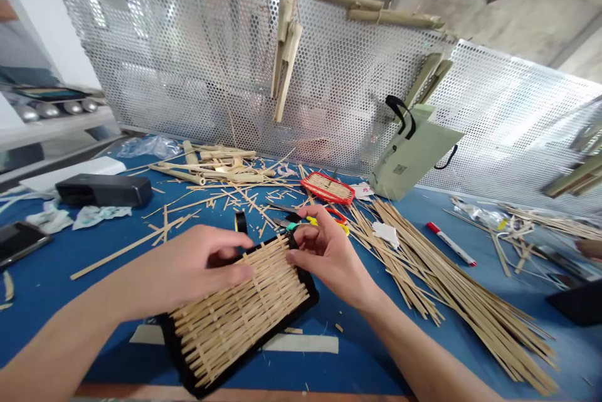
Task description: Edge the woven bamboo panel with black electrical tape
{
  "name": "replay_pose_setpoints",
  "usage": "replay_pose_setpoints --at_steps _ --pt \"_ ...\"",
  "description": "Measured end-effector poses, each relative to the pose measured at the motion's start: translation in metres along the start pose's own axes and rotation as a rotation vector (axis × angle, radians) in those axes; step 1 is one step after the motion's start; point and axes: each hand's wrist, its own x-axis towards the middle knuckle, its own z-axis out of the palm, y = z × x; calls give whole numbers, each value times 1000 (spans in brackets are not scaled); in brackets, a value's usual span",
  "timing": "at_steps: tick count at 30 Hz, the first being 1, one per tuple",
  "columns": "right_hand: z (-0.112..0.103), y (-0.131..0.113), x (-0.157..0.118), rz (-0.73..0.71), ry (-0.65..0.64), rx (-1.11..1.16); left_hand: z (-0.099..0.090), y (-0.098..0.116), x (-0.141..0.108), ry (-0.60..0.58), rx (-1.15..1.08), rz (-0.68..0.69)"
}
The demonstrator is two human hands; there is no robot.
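A woven bamboo panel (pixel 235 311) with a black edging lies tilted near the table's front edge. My left hand (pixel 207 267) rests across its upper left part, thumb on the weave and fingers curled over the far edge. At the panel's upper right corner, my right hand (pixel 324 251) pinches the black edging between thumb and fingers. Just beyond the panel are scissors with yellow and red handles (pixel 345 225) and a black roll of tape (pixel 241 222). A pale strip (pixel 301 343) lies under the panel's near side.
Long bamboo strips (pixel 451 289) spread over the blue table (pixel 376 352) at the right, beside a red-capped marker (pixel 451 244). A red-edged woven piece (pixel 328 188), green bag (pixel 414 151) and bamboo scraps stand or lie farther back. A black case (pixel 104 190) and phone (pixel 21 242) are left.
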Motion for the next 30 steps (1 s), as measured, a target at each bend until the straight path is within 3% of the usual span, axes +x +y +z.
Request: replay_pose_setpoints --at_steps 3,7,11,15,30 --pt "-4 2 2 -29 31 -67 6 13 32 -135 -75 64" --pt "-15 -1 8 -107 58 -173 17 -1 50 -233 -193 44" --pt "-19 -5 10 -22 -106 -353 25 -10 49 -265 -195 5" --pt "-17 -6 8 -7 -154 -559 30 -7 48 -273 -190 1" --pt "-9 -7 5 -66 -72 -649 31 -1 46 -246 -120 34"
